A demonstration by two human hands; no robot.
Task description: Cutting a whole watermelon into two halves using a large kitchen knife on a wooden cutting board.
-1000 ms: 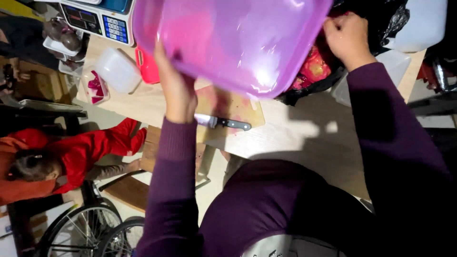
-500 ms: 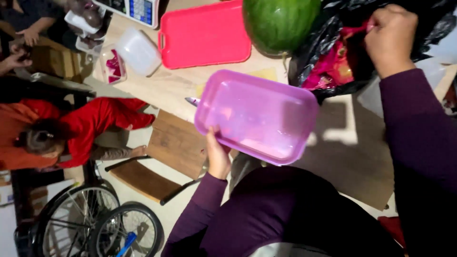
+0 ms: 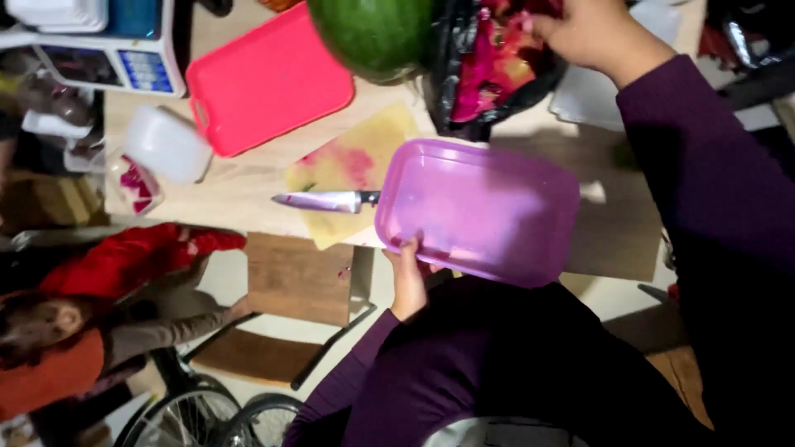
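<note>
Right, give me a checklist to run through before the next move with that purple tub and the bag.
1. Left hand grips the purple tub at its near rim: ok.
2. Tub empty inside: ok.
3. Knife lies flat on the stained cutting board, blade pointing away from the tub, handle end hidden under the tub's edge: not ok.
4. Right hand at the black bag of pink scraps; what it holds: cannot tell.
5. Watermelon steady on the table: cannot tell.

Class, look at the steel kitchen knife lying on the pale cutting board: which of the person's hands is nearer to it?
The left hand, gripping the purple plastic tub just beside the knife. The right hand is far off, over the black bag.
</note>
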